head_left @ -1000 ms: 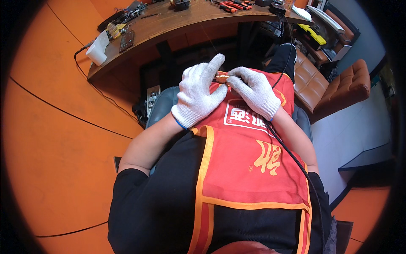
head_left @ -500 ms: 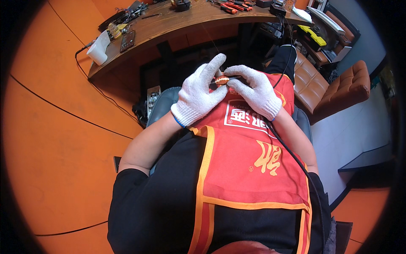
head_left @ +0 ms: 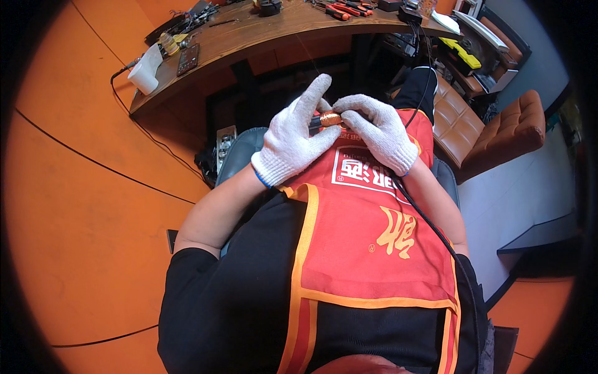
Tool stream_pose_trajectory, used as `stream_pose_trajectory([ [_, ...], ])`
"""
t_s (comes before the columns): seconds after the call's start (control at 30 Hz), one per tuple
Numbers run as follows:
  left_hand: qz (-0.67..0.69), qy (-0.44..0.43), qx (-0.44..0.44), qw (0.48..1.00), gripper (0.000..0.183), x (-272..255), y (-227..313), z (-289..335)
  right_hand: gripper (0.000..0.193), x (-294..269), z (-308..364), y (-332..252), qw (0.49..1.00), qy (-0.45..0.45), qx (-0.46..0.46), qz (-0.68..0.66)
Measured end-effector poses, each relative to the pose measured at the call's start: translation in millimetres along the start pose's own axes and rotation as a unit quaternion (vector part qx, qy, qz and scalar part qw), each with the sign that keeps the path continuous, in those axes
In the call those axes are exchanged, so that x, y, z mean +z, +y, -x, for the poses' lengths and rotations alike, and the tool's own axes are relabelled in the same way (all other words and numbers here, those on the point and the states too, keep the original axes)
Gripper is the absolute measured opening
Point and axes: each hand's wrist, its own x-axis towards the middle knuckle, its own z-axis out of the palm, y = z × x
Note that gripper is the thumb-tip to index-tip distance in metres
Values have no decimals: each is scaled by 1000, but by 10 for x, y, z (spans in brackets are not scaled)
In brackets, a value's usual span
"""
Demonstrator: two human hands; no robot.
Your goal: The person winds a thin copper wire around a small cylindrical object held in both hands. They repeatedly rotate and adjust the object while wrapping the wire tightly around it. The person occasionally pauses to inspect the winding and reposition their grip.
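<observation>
Both my hands wear white knit gloves and meet above my lap, around a small copper-wound coil [head_left: 331, 118] on a dark core. It resembles a little motor rotor. My left hand [head_left: 298, 132] is closed about the dark left end, thumb beneath it and index finger stretched forward. A thin wire [head_left: 309, 55] slants from near that fingertip up toward the table. At the coil's right end, my right hand [head_left: 378, 129] pinches with thumb and forefinger. Those fingers hide what sticks out there. A red apron [head_left: 367, 249] with yellow edging lies under my hands.
The wooden table [head_left: 249, 38] ahead carries red-handled pliers [head_left: 339, 12], a phone-like dark slab [head_left: 188, 59] and a white paper roll [head_left: 144, 73]. A brown leather chair [head_left: 498, 134] stands at right. A black cable [head_left: 430, 234] runs along my right arm.
The coil has turned and slid a little right between my fingers, so more copper and the dark left part show. My left index finger has risen slightly; my right hand shifted slightly right.
</observation>
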Motion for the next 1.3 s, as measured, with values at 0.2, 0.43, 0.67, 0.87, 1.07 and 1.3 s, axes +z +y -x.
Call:
stream_pose_trajectory([
  [0.2,27,2,-18,999,88,1,-9,-4,24,-3,3,35,1000,-3,-19,-2],
  [0.43,21,-7,-11,1000,89,3,1,8,25,5,11,-15,998,59,4,-17],
  [0.67,8,-5,16,1000,91,13,-48,13,29,-30,17,6,991,11,108,-71],
  [0.87,2,2,25,1000,93,13,-64,5,27,-10,6,6,994,-9,74,-84],
  [1.07,24,0,5,1000,93,-12,-32,-3,25,12,19,19,1000,6,1,-7],
  [1.3,64,-3,3,998,93,28,-20,17,27,17,15,-32,999,19,23,-19],
])
